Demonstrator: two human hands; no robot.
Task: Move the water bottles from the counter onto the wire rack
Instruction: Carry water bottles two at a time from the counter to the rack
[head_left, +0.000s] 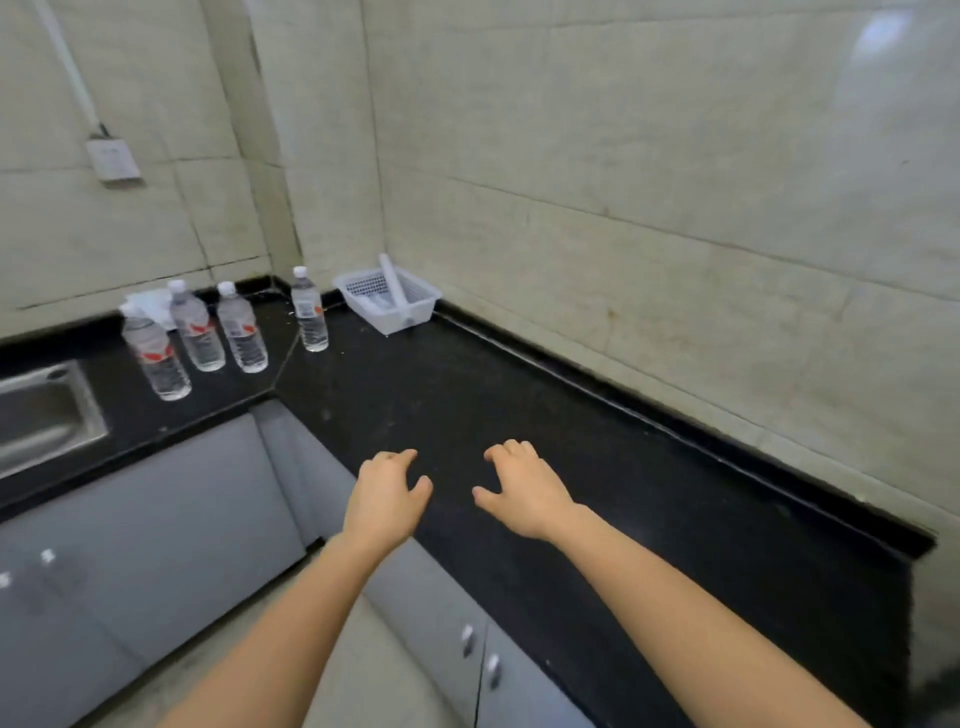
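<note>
Both our hands hang over the near counter (519, 395), left hand (387, 501) and right hand (524, 496), fingers loosely curled and holding nothing. Far off to the left, four water bottles (241, 332) stand upright on the counter, nearer our left hand. Right of them sits a white basket (410, 312); we see no wire rack.

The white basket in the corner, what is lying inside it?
In the basket a white rod leans, its upper end rising above the rim. A pale thing lies on the bottom, too blurred to name. The near wall covers the rest of the floor.
</note>
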